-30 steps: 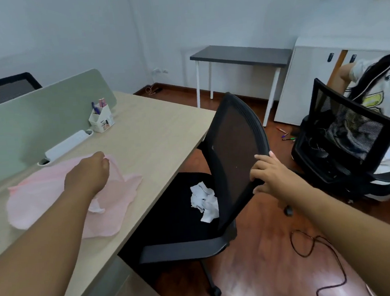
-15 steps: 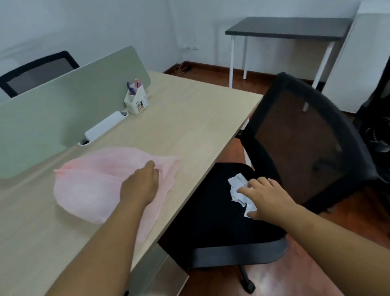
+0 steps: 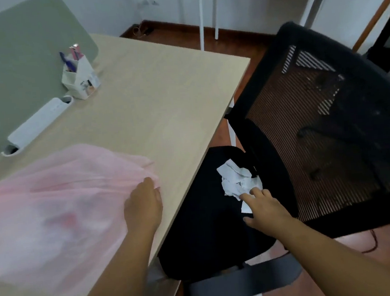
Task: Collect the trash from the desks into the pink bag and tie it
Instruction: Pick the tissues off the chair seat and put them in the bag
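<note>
Though blurred soft and cut off by the left frame edge, plainly spread over the near left of the desk [image 3: 161, 92]: pink bag [image 3: 54, 205], contents unreadable through the film. Behind it, at the desk's far left against the green divider [image 3: 19, 56], white power strip [image 3: 38, 122] and pen holder [image 3: 81, 79], both fuzzy. Next, left hand [image 3: 143, 205], knuckles up on the bag's edge near the desk's right rim, fingers curled under and out of sight, plastic folds drawn into the fist, so gripping the pink bag. Just off the desk's right edge, on the black chair seat [image 3: 202, 229] half tucked beneath it, crumpled white paper [image 3: 237, 182]. Stretched over that seat, right hand [image 3: 266, 208], palm down, fingers straight and apart, two fingertips touching the paper, thumb held wide, nothing clamped. Bit of paper hidden under the fingers. Farthest right of the desk, mesh chair back [image 3: 327, 125], right side cropped.
</note>
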{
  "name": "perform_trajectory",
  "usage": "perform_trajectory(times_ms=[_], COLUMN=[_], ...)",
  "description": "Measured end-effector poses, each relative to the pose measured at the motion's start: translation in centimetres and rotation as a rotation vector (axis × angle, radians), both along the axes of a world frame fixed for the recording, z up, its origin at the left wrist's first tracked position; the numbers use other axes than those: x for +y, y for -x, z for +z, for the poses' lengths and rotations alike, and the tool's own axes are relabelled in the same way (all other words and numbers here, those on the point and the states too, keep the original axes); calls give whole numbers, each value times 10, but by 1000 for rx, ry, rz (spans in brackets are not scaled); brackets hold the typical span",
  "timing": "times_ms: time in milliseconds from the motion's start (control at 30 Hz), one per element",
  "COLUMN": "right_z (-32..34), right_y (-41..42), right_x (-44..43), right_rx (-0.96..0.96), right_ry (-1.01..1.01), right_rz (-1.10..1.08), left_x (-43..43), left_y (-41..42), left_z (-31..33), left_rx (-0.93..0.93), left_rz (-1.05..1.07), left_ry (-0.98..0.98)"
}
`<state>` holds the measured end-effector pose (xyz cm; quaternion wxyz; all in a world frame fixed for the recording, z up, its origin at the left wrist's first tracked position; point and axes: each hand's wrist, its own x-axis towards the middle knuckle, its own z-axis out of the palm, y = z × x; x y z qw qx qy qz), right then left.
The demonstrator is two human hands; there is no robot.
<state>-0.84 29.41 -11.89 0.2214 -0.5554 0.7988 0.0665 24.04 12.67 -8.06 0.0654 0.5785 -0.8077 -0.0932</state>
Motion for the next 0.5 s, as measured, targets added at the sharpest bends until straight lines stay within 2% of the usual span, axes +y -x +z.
perform_trajectory(times_ms=[100,200,300,400,500], right_z=[-33,-67,-100,-126,-142], right_y=[21,39,50,60,71], right_x=[-28,-55,-81,-100,-105], right_rx=[-127,-140,-32,176,288], right_ry=[-17,-90,-233,-440,-492], right_rz=[-118,-128,2,223,279], left_x=[-8,-8,-11,-17,-17], left_y=[10,15,16,15,17], left_z=[-14,-23,-27,-32,-33], left_rx=[-41,-43,-52,-45,-27], left_rz=[62,116,144,174,177], left_ry=[100,158,175,184,196])
